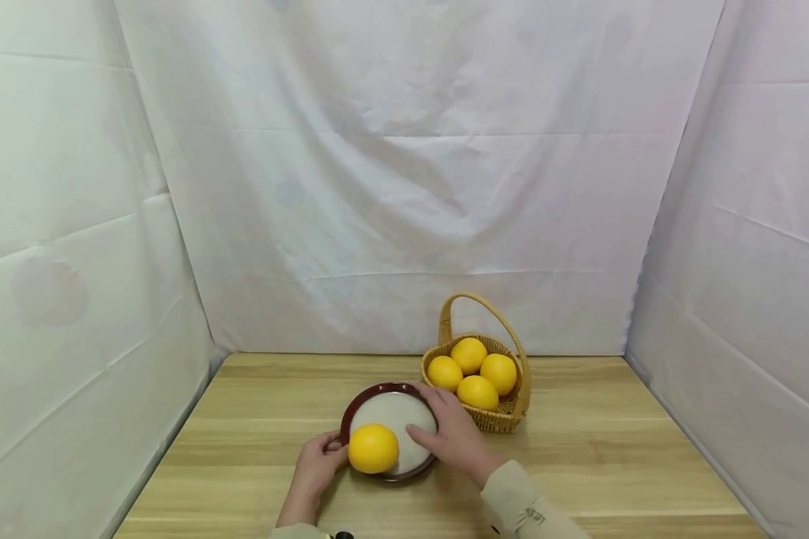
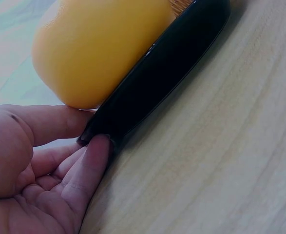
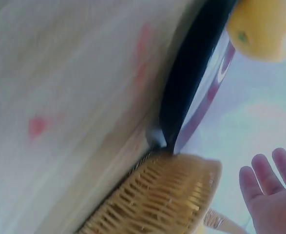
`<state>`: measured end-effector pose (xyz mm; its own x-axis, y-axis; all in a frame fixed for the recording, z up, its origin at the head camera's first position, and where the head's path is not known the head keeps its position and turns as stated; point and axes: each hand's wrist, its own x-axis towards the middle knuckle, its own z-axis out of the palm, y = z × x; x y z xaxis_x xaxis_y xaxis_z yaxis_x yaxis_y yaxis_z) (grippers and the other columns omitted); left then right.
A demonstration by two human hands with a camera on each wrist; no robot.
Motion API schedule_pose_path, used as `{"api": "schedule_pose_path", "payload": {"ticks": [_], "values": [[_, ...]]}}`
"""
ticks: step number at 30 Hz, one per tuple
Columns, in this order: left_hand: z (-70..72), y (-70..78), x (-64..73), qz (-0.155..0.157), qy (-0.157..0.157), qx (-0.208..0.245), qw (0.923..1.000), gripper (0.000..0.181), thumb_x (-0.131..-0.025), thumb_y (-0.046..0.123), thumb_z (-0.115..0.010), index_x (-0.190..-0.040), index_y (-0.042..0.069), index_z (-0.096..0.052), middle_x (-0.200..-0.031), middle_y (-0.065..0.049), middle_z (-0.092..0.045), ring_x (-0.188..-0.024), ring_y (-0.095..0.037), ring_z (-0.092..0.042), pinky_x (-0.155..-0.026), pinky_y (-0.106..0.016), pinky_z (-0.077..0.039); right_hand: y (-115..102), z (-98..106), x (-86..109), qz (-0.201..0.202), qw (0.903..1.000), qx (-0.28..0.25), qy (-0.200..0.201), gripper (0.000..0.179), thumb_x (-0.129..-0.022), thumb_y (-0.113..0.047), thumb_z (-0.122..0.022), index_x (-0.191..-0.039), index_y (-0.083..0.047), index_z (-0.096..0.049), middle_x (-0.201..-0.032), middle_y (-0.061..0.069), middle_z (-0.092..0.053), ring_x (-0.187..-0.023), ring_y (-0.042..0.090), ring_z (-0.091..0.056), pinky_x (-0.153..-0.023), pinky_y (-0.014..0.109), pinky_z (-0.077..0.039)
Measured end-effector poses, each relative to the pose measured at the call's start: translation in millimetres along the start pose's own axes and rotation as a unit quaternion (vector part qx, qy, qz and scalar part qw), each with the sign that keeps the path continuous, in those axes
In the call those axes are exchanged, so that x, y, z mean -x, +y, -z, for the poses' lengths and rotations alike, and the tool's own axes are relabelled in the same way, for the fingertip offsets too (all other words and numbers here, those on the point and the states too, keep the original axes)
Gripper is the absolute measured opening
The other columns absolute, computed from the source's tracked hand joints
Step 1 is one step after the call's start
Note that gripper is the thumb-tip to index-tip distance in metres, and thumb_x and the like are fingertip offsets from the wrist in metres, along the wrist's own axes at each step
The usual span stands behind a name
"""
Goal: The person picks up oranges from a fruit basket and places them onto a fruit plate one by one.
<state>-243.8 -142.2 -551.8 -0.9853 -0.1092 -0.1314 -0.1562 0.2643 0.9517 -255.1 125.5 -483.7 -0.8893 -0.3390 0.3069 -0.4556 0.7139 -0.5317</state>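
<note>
A round plate (image 1: 414,419) with a dark red rim and pale middle lies on the table. One orange (image 1: 374,448) sits on its near left part. My left hand (image 1: 317,467) pinches the plate's left edge, its thumb right beside the orange; in the left wrist view the thumb (image 2: 60,122) lies over the rim and a finger (image 2: 95,158) below it. Over the plate's right side, my right hand (image 1: 457,433) is spread with nothing in its grasp. Its fingers (image 3: 267,173) stand straight and apart from the orange in the right wrist view.
A wicker basket (image 1: 495,421) with a tall arched handle (image 1: 485,303) stands just behind the plate on the right and holds several oranges (image 1: 477,393). White cloth (image 1: 404,187) hangs behind the wooden table (image 1: 256,419) and along both sides.
</note>
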Motion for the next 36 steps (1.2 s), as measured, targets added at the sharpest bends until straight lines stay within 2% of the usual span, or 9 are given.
{"api": "schedule_pose_path", "payload": {"ticks": [8, 15, 30, 36], "values": [[0.5, -0.5, -0.9, -0.004, 0.0, 0.0, 1.0, 0.051, -0.09, 0.014, -0.074, -0.132, -0.01, -0.059, -0.106, -0.012, -0.068, -0.093, -0.017, -0.062, -0.083, -0.033, -0.053, 12.9, 12.8, -1.5, -0.068, 0.9968, -0.013, 0.041, 0.062, -0.095, -0.036, -0.07, -0.15, -0.017, -0.047, -0.144, 0.012, -0.052, -0.134, 0.032, -0.048, -0.11, 0.053, -0.043], [0.3, -0.6, -1.0, -0.004, 0.001, -0.003, 1.0, 0.051, -0.09, 0.014, -0.074, -0.132, -0.01, -0.059, -0.107, -0.013, -0.068, -0.093, -0.017, -0.062, -0.085, -0.036, -0.053, 32.8, 20.9, -5.3, -0.111, 0.9906, -0.03, 0.073, 0.056, -0.097, -0.035, -0.068, -0.147, -0.016, -0.05, -0.144, 0.012, -0.051, -0.134, 0.034, -0.044, -0.108, 0.055, -0.041], [1.7, -0.8, 0.1, -0.002, 0.003, -0.006, 1.0, 0.05, -0.09, 0.014, -0.074, -0.132, -0.009, -0.06, -0.106, -0.012, -0.068, -0.092, -0.017, -0.062, -0.083, -0.032, -0.053, 45.7, 33.4, -9.8, -0.109, 0.9878, 0.014, 0.11, 0.051, -0.093, -0.028, -0.072, -0.137, -0.007, -0.058, -0.131, 0.02, -0.057, -0.121, 0.04, -0.05, -0.1, 0.054, -0.044], [1.8, -1.2, 0.8, -0.007, 0.008, -0.007, 0.9999, 0.05, -0.089, 0.013, -0.075, -0.131, -0.009, -0.06, -0.106, -0.012, -0.068, -0.092, -0.017, -0.062, -0.082, -0.031, -0.053, 54.8, 33.5, -11.1, -0.132, 0.9849, 0.018, 0.11, 0.049, -0.093, -0.027, -0.07, -0.136, -0.006, -0.058, -0.132, 0.021, -0.054, -0.122, 0.041, -0.049, -0.1, 0.057, -0.044]]}}
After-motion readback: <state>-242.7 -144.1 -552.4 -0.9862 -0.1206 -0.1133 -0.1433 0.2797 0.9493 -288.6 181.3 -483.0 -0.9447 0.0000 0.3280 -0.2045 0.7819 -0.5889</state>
